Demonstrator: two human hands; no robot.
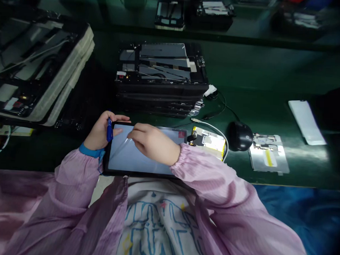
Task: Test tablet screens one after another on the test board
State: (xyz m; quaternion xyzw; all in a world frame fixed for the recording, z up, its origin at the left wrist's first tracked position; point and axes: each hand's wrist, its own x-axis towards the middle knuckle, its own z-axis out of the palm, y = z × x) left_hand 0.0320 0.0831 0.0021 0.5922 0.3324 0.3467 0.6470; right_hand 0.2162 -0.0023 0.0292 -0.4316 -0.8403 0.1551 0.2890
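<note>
A tablet [146,162] with a lit, pale blank screen and black frame lies at the table's front edge, close to my body. My left hand [99,131] grips its left edge, the thumb over the screen and the other fingers at the far corner. A small blue object [109,130], like a pen cap, shows against that hand; how it is held is unclear. Over the screen, my right hand [151,141] has its fingers pinched around a thin whitish stylus [127,140], pointing down to the left. Most of the stylus is hidden by the fingers.
Behind the tablet rises a stack of opened tablet bodies [160,91]; another stack [73,76] stands at left. To the right are a yellow-edged battery [210,140], a white cable [224,135], a black mouse-like device [240,136], a metal plate [270,158] and a white slab [307,122].
</note>
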